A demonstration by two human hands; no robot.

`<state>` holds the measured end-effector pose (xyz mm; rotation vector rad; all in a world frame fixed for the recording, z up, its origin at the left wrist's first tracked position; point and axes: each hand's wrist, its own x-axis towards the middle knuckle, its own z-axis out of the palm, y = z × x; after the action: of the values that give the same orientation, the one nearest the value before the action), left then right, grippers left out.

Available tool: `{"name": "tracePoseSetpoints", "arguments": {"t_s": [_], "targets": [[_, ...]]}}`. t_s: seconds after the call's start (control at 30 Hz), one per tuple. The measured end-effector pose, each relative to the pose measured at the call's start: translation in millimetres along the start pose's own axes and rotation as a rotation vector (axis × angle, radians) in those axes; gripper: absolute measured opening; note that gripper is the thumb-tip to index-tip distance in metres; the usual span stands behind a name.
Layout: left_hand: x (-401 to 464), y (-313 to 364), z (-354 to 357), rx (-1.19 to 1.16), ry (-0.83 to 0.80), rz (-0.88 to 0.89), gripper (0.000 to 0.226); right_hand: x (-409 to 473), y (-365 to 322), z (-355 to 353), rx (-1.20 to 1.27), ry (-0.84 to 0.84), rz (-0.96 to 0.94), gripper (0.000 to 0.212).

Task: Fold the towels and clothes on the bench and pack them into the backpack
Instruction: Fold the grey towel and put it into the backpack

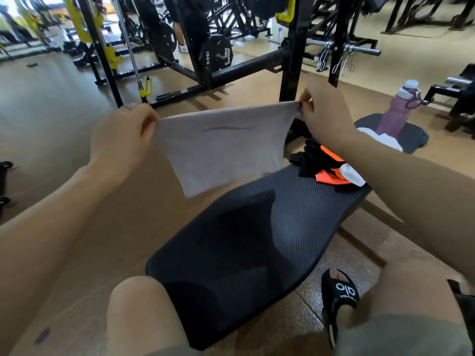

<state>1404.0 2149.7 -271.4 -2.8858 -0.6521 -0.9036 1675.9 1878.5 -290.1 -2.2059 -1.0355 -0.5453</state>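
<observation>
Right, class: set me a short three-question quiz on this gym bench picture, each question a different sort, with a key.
1. True or false: the grey towel lies flat on the bench.
2. Which stands on the far pad? A) purple bottle B) dumbbell C) shoe
3. Fill in: the left hand and right hand each pinch a top ____ of the towel.

Key
1. False: it hangs in the air, stretched between both hands.
2. A: the purple bottle stands there, beside a white cloth.
3. Corner. The black and orange clothes wait unfolded further along the bench.
</observation>
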Motion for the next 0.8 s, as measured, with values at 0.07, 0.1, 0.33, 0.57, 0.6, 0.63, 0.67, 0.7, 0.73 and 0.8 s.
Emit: {"name": "tracePoseSetpoints", "arguments": {"t_s": [0.07,0.1,0.33,0.57,0.6,0.63,0.67,0.7,0.73,0.8], "targets": [[-31,2,8,0.003,-0.049,0.085,0.009,-28,12,6,0.047,-0.02,-0.032,0.009],[-53,3,19,-0.021,-0.11,0.143,0.008,-48,24,15,0.052,-0.065,-0.045,0.008],[-177,40,122,-0.175,-0.708,0.447,0.018,-194,106,81,-0.128,-0.61,0.006,0.016],[-224,73,143,-0.171,-0.752,0.648,0.033,-234,118,83,-0.437,-0.719,-0.199,0.015],[-225,75,142,-0.186,-0.755,0.649,0.03,-236,119,79,-0.464,-0.72,-0.214,0.018],[-227,78,141,-0.195,-0.767,0.654,0.027,-237,119,76,-0.488,-0.72,-0.229,0.023],[-229,81,141,-0.197,-0.782,0.672,0.023,-239,118,73,-0.506,-0.714,-0.243,0.027],[-232,85,142,-0.197,-0.796,0.694,0.02,-241,118,72,-0.517,-0.702,-0.252,0.032],[-235,88,142,-0.189,-0.814,0.708,0.018,-244,117,71,-0.529,-0.696,-0.254,0.035],[-241,93,143,-0.145,-0.816,0.729,0.016,-248,116,72,-0.566,-0.701,-0.238,0.036]]}}
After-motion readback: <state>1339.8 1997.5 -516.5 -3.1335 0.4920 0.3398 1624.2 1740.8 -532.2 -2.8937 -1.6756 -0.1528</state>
